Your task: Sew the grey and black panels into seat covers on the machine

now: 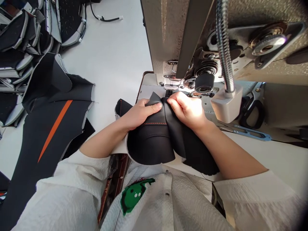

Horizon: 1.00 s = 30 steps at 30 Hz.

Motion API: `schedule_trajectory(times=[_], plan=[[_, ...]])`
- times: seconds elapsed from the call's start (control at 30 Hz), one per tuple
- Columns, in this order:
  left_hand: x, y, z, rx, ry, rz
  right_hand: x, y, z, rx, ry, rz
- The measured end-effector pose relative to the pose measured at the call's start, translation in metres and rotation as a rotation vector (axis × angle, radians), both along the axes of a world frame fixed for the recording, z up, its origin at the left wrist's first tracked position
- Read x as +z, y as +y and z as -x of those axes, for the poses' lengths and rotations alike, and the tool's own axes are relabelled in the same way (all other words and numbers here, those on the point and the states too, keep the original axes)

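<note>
Both hands grip a black leather-like sewn piece [154,144] with a line of orange stitching across it. My left hand [139,114] is closed on its left part, thumb lying on top near a seam. Just right of that seam, the fingers of my right hand [189,109] pinch the black material. The piece curves down over the table's front edge toward my body. Directly beyond my hands is the needle area of a sewing machine [172,85], close to the material's far edge. Whether the material lies under the presser foot is hard to see.
A lamp [227,106] on a flexible metal neck hangs right of my right hand. Black-handled scissors [252,110] and blue thread snips [252,132] lie at right. On the left are a black panel with an orange stripe [55,130] and stacked black pieces [21,61].
</note>
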<state>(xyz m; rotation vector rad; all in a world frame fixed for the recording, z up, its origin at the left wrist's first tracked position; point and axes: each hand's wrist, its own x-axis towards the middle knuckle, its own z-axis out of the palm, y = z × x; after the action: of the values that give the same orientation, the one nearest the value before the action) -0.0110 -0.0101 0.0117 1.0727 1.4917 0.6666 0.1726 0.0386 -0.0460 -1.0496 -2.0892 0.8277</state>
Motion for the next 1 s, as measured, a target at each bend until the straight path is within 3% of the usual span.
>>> schedule_trajectory(times=[0.1, 0.2, 0.27, 0.43, 0.53, 0.77, 1.0], plan=[[0.006, 0.003, 0.005, -0.11, 0.01, 0.062, 0.0, 0.0, 0.0, -0.037, -0.028, -0.035], [0.012, 0.006, 0.009, -0.23, 0.083, 0.089, 0.003, 0.002, 0.001, -0.034, -0.008, 0.054], [0.016, 0.007, 0.012, -0.249, 0.146, 0.037, 0.008, 0.003, 0.002, 0.026, 0.032, 0.21], [0.023, 0.006, 0.012, -0.296, 0.248, -0.146, 0.027, 0.0, 0.001, 0.371, 0.09, 0.653], [0.023, 0.005, 0.009, -0.257, 0.21, -0.166, 0.034, -0.001, -0.002, 0.415, 0.084, 0.77], [0.02, 0.008, 0.009, -0.026, 0.074, 0.059, 0.032, 0.006, -0.004, 0.44, 0.22, 0.962], [0.019, 0.011, 0.013, -0.115, -0.032, 0.103, 0.023, 0.006, -0.002, 0.519, 0.247, 0.986]])
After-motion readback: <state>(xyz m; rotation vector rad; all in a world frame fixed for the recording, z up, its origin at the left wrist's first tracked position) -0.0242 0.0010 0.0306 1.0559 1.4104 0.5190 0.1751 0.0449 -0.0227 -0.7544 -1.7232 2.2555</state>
